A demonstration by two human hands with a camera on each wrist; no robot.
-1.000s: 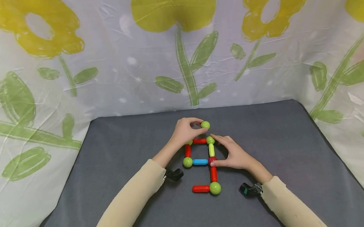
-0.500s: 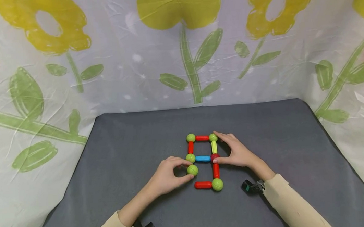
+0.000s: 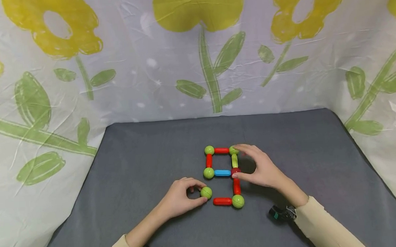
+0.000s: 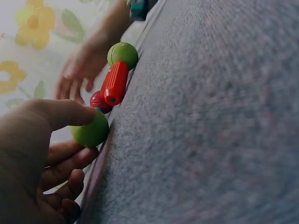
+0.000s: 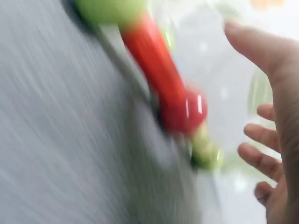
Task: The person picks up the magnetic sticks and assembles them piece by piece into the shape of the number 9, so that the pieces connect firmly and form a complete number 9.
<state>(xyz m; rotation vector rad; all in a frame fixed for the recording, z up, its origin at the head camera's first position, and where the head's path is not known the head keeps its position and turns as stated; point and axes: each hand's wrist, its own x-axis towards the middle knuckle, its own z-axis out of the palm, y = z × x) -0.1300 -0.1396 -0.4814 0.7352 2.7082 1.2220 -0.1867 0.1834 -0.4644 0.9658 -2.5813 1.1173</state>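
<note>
My left hand [image 3: 179, 200] pinches a loose green ball [image 3: 206, 192] between thumb and fingers, low over the cloth. That ball is just left of the free end of a red rod [image 3: 222, 201], with a small gap between. My right hand [image 3: 265, 169] is beside the right side of a flat ball-and-rod frame, near its red ball [image 3: 235, 172] and upper right green ball [image 3: 233, 150]. In the blurred right wrist view its fingers are spread, apart from the red ball [image 5: 184, 112]. A blue rod [image 3: 222, 173] joins the red ball to a green ball [image 3: 209, 173] on the left.
More red rods and a yellow-green rod [image 3: 234, 160] form the upper square of the frame. A green ball [image 3: 238, 201] marks its lower right corner. Grey cloth [image 3: 145, 152] covers the table, and a flower-printed curtain [image 3: 132, 93] hangs behind.
My left hand has brought the green ball from beyond the frame's top toward me, to the lower rod's free end. My right hand has shifted slightly right, away from the frame.
</note>
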